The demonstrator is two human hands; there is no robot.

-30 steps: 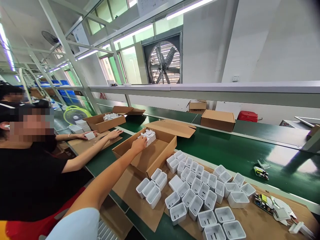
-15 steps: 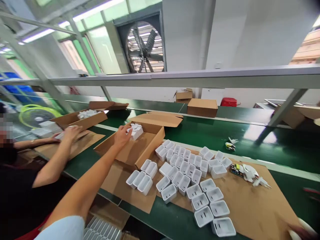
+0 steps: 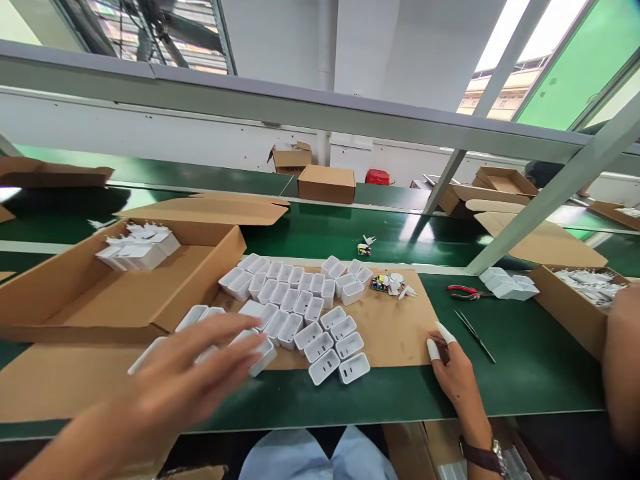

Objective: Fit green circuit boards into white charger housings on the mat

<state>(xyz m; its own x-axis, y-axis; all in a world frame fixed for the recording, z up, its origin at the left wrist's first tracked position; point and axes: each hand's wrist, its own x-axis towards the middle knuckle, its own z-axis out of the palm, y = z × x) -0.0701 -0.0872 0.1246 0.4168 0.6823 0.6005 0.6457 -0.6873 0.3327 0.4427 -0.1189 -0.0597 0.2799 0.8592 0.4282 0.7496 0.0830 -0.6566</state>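
Observation:
My left hand (image 3: 193, 377) hovers open and blurred, fingers spread, over the nearest white plastic shells (image 3: 300, 313), which lie in rows on a cardboard sheet (image 3: 395, 333). It holds nothing. My right hand (image 3: 450, 370) rests at the sheet's right front corner, fingers loosely apart with white finger cots on two fingertips, and grips nothing. An open cardboard box (image 3: 115, 293) at left holds a small stack of assembled white adapters (image 3: 137, 247) in its far corner.
Small circuit boards and plug parts (image 3: 393, 283) lie at the sheet's far edge. Red-handled pliers (image 3: 463, 291) and tweezers (image 3: 475, 327) rest on the green belt. Another person's arm (image 3: 620, 360) and an open box (image 3: 580, 293) are at right. Closed boxes stand behind.
My left hand has come back from the open box to hover over the near shells. The view has swung right and down, bringing my right hand into sight.

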